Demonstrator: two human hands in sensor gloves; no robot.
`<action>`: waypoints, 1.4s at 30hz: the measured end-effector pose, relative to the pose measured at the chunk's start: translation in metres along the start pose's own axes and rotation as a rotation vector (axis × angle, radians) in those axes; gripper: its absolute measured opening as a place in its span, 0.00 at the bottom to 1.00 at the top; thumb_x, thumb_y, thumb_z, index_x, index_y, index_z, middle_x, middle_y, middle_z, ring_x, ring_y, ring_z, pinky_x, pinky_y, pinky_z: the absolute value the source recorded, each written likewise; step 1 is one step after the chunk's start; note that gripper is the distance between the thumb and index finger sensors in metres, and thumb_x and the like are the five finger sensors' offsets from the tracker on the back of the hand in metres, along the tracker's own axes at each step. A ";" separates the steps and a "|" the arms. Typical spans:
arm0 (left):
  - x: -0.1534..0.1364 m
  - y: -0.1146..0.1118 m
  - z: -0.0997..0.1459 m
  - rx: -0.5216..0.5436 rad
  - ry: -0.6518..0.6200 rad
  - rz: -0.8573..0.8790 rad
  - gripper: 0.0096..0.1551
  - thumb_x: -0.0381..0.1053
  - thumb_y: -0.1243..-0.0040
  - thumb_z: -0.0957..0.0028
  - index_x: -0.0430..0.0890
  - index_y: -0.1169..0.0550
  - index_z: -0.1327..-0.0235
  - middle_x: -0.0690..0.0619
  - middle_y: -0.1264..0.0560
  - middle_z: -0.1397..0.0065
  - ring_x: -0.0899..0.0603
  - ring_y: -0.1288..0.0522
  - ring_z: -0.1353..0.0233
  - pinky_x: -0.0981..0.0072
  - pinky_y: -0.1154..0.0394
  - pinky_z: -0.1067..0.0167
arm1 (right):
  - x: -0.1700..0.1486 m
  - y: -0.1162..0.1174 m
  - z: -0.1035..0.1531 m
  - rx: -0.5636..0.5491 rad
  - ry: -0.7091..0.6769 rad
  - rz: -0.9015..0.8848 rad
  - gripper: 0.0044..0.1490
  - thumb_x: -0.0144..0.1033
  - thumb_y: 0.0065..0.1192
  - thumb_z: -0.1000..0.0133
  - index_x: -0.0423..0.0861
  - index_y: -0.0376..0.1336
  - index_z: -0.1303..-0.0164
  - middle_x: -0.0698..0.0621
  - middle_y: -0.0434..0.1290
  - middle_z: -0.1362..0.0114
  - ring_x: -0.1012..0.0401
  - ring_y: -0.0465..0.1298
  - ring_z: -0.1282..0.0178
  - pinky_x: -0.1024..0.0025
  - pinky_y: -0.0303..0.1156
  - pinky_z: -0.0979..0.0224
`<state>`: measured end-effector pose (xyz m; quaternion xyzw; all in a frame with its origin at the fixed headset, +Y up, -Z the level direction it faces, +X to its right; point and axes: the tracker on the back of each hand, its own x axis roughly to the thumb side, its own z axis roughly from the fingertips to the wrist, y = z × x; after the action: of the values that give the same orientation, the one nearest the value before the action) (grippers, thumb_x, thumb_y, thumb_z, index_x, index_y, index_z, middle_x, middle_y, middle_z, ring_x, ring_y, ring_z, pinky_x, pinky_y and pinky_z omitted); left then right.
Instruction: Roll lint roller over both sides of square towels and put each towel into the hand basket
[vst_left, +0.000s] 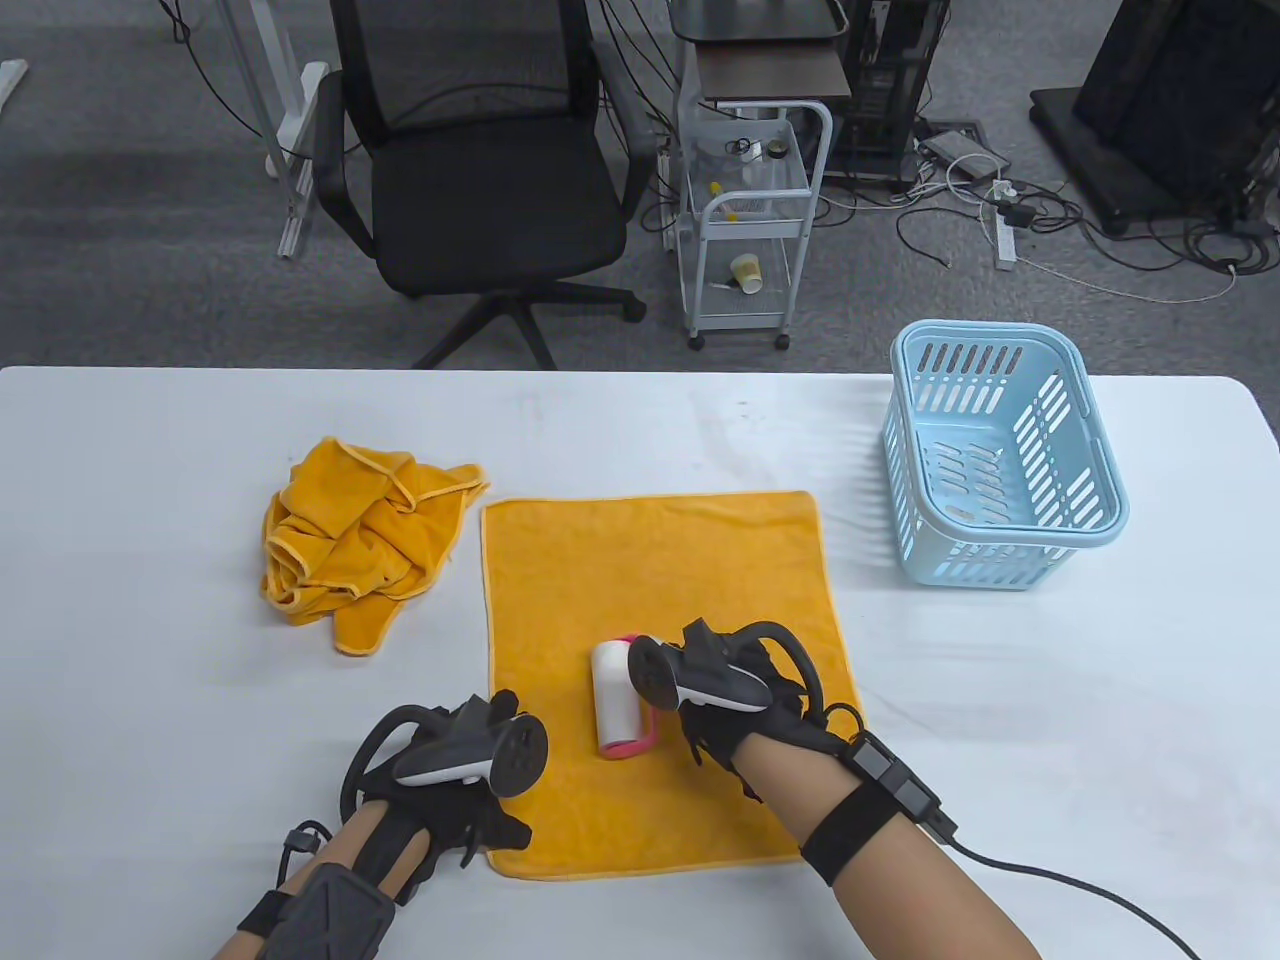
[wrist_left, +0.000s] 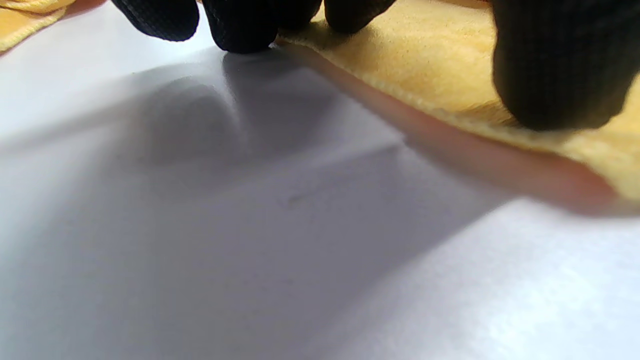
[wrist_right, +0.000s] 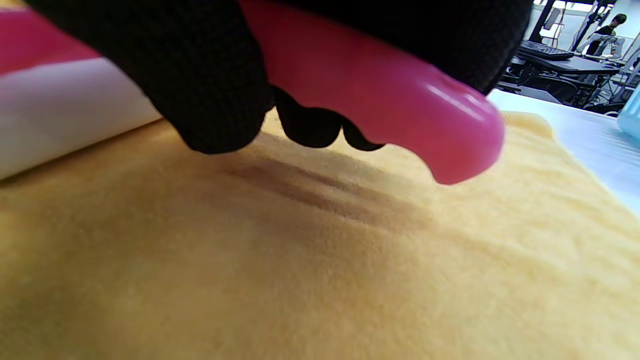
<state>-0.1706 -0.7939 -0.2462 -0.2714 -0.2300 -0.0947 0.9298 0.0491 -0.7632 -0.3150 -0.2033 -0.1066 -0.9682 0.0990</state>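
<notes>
A yellow square towel (vst_left: 660, 590) lies flat at the table's middle. On its near half rests a lint roller (vst_left: 618, 705), a white roll in a pink frame. My right hand (vst_left: 725, 715) grips its pink handle (wrist_right: 380, 85), and the white roll (wrist_right: 65, 110) touches the towel (wrist_right: 300, 275). My left hand (vst_left: 485, 815) presses on the towel's near-left corner; its fingertips (wrist_left: 555, 75) rest on the towel's edge (wrist_left: 430, 60) and on the table beside it. A light-blue hand basket (vst_left: 1000, 450) stands at the right, with nothing in it.
A crumpled heap of yellow towels (vst_left: 350, 540) lies left of the flat towel. The white table (vst_left: 1050, 720) ends at its far edge, beyond which stand an office chair (vst_left: 470, 170) and a small white cart (vst_left: 750, 220).
</notes>
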 end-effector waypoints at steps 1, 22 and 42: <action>0.000 0.000 0.000 0.000 0.000 0.000 0.63 0.75 0.32 0.65 0.48 0.44 0.21 0.41 0.53 0.12 0.28 0.43 0.18 0.27 0.43 0.26 | -0.005 0.001 0.001 0.008 0.010 0.003 0.36 0.39 0.75 0.45 0.49 0.65 0.25 0.45 0.76 0.31 0.44 0.78 0.32 0.41 0.73 0.34; 0.000 0.000 0.000 -0.001 0.004 0.000 0.63 0.75 0.32 0.65 0.49 0.44 0.21 0.41 0.53 0.12 0.28 0.43 0.18 0.27 0.43 0.26 | -0.067 0.003 0.063 -0.067 0.043 -0.028 0.38 0.38 0.77 0.46 0.48 0.63 0.24 0.44 0.75 0.30 0.43 0.78 0.32 0.41 0.74 0.35; 0.000 0.000 0.000 -0.002 0.006 0.002 0.63 0.75 0.32 0.65 0.49 0.44 0.21 0.41 0.53 0.12 0.28 0.43 0.17 0.27 0.43 0.26 | -0.089 0.023 0.076 0.002 0.083 0.019 0.38 0.34 0.78 0.47 0.52 0.63 0.25 0.46 0.75 0.31 0.44 0.77 0.32 0.38 0.70 0.32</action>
<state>-0.1708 -0.7939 -0.2468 -0.2720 -0.2269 -0.0948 0.9303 0.1624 -0.7531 -0.2806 -0.1640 -0.1015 -0.9748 0.1125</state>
